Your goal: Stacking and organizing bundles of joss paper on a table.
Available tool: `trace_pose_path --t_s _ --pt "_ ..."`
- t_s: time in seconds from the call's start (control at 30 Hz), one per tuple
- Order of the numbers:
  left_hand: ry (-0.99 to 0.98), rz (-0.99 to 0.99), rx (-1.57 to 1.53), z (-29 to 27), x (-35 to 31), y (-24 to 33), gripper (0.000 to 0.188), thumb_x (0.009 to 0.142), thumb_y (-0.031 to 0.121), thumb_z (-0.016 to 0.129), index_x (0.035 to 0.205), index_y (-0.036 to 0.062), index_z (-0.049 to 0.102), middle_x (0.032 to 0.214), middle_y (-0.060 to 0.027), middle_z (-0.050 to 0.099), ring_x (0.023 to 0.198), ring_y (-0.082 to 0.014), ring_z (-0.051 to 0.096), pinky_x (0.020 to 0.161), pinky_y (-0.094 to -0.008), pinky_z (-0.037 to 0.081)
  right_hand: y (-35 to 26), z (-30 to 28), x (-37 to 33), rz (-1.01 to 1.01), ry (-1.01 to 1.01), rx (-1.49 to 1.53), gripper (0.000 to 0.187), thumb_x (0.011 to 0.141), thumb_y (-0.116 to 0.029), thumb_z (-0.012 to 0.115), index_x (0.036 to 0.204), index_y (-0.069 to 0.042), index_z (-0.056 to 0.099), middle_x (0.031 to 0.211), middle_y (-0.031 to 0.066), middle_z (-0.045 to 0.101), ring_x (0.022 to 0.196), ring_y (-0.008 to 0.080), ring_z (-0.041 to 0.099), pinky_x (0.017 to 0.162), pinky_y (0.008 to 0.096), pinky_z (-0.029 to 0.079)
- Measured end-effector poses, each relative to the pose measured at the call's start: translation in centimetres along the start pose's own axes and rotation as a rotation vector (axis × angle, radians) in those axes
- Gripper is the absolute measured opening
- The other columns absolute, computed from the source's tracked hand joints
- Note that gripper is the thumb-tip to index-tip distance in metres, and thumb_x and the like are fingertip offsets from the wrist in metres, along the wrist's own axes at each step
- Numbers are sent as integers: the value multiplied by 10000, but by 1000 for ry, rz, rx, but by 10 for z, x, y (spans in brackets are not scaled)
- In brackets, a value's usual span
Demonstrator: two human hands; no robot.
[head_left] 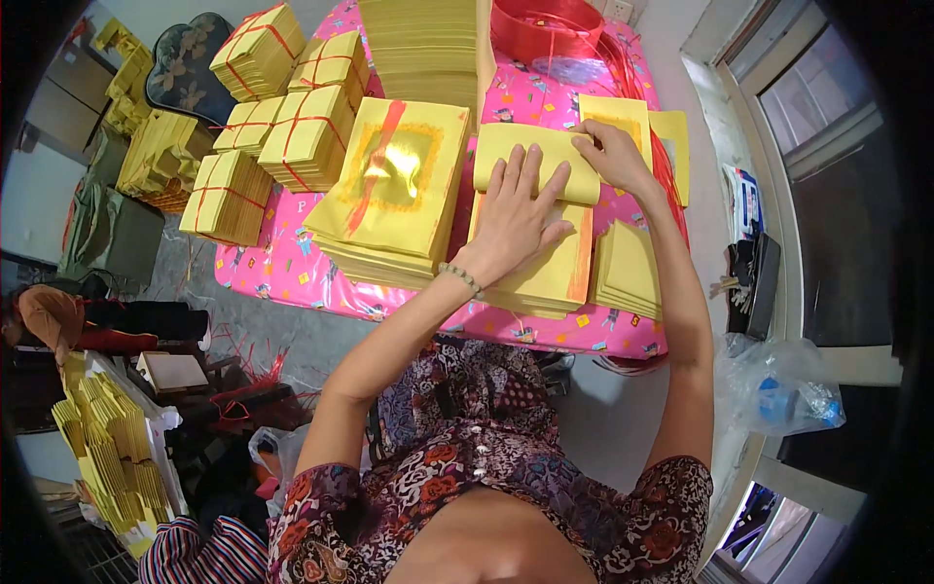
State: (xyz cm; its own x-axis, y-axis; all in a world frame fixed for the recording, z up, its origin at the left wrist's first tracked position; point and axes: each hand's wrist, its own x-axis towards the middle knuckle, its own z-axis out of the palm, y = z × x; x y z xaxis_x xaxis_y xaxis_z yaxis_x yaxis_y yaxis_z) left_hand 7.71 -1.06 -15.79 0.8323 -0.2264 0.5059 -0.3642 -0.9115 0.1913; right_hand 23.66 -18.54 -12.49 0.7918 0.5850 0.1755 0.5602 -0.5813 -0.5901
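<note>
A yellow paper sheet (559,185), folded over on itself, lies on a stack of yellow paper (545,282) with an orange-red edge. My left hand (525,204) presses flat on the sheet, fingers spread. At the sheet's upper right corner my right hand (613,156) is closed, its thumb and fingertips pinching the edge. Left of my hands stands a taller stack of yellow paper (448,200), its top sheet bearing a gold foil square and a red stripe. Several folded yellow papers (628,268) lie to the right.
Bundles of yellow paper (306,136) tied with red string fill the table's left side. At the far side stand a tall yellow paper pile (418,49) and a red ring-shaped container (545,34). A pink patterned cloth (292,282) covers the table. A plastic bag (788,389) hangs at right.
</note>
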Motion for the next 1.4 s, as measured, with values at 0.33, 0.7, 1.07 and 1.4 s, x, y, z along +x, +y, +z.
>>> trace_pose_path --t_s 0.33,0.7,1.07,1.4 --pt "-27 11 -18 14 7 -12 740 940 525 563 1536 151 332 1475 -278 383 1377 -467 344 1128 -566 290 4 8 29 -163 35 -199 293 939 -228 608 1108 5 664 1058 161 691 920 285 664 820 397 522" --pt "-84 -11 -30 11 9 -12 709 959 531 532 1519 133 357 1479 -287 380 1379 -463 339 1138 -552 270 -18 19 55 -77 -239 -77 264 896 -172 622 1075 5 700 941 146 725 847 260 674 805 368 529" --pt "-99 2 -33 5 10 -8 776 940 591 529 1549 160 313 1494 -276 370 1371 -474 350 1125 -552 274 -9 11 81 -97 -379 -48 269 813 -183 729 1025 -17 744 923 110 745 851 186 689 781 329 541" --pt "-142 4 -48 6 11 -7 729 928 617 530 1498 177 418 1501 -276 377 1389 -502 322 1143 -567 256 -10 8 86 -55 -459 -20 272 810 -183 740 1034 -29 752 929 99 756 838 190 698 771 328 547"
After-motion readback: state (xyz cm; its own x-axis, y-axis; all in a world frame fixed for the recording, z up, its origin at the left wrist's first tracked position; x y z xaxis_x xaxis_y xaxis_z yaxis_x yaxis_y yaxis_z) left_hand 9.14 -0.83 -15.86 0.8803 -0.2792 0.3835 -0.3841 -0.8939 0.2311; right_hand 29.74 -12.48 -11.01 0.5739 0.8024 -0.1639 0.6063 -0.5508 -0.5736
